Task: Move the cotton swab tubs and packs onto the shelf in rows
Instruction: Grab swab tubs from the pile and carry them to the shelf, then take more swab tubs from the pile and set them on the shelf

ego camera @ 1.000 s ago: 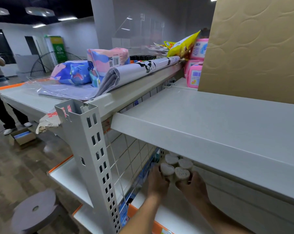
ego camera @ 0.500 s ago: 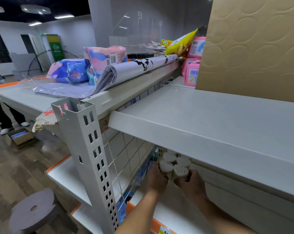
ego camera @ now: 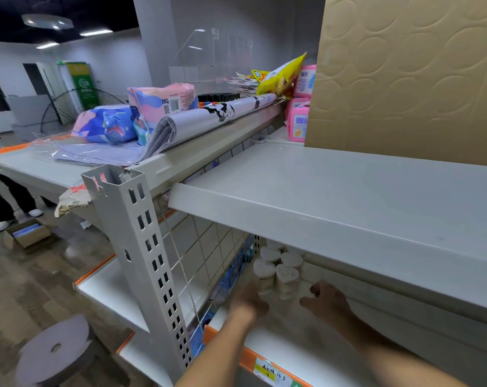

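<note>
I see heart-lidded cotton swab tubs [ego camera: 278, 270] clustered on the lower shelf [ego camera: 287, 350], under the upper shelf [ego camera: 334, 196]. My left hand [ego camera: 249, 301] touches the front-left tub, fingers hidden. Right hand [ego camera: 324, 301] sits just beside, loosely curled, holding nothing.

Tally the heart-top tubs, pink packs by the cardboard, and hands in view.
Tubs: 4 with tops showing, grouped on the lower shelf; any further back are hidden
Pink packs: 2, stacked
Hands: 2, left and right
Total: 8
</note>
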A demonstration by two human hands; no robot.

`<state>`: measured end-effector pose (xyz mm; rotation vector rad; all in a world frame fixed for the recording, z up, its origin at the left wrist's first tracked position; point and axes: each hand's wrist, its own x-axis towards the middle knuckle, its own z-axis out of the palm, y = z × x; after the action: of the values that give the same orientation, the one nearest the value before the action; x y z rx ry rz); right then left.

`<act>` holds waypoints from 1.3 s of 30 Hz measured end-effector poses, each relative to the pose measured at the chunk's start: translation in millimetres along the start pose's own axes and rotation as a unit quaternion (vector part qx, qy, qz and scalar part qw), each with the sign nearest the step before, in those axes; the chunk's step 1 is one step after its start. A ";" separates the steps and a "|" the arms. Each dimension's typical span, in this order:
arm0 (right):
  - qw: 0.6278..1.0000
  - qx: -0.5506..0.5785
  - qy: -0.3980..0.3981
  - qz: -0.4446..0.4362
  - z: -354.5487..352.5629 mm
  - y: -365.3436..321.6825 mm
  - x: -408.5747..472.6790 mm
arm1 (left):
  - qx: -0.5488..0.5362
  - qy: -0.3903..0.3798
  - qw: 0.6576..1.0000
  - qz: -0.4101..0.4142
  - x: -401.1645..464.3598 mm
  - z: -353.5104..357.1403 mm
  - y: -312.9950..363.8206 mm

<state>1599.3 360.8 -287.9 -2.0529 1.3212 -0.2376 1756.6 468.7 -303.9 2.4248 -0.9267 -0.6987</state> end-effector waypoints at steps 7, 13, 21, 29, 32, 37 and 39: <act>0.995 -0.080 -0.053 -0.030 -29.9 24.6 -23.7 | 0.102 -0.080 0.992 0.006 -22.2 0.9 12.2; 0.992 -0.119 -0.035 -0.025 -48.5 48.0 -48.8 | 0.176 -0.098 0.978 0.059 -41.3 11.0 30.2; 0.990 -0.131 -0.037 0.020 -70.7 83.0 -98.2 | 0.253 -0.124 0.948 0.148 -66.1 31.2 59.0; 0.985 -0.142 0.007 0.098 -102.1 118.8 -156.5 | 0.288 -0.148 0.913 0.249 -103.7 61.7 104.2; 0.983 -0.129 0.019 0.128 -114.7 134.2 -179.9 | 0.291 -0.156 0.902 0.279 -119.8 74.0 123.5; 0.977 -0.095 0.052 0.185 -134.8 161.1 -218.3 | 0.303 -0.185 0.879 0.318 -147.7 97.1 150.9; 0.973 -0.085 0.062 0.204 -142.5 172.7 -232.2 | 0.300 -0.194 0.873 0.332 -158.8 106.2 161.8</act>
<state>1293.7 453.5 -242.0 -1.8715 1.8601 -0.0700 1513.6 447.8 -247.6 2.1848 -2.2846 -0.6995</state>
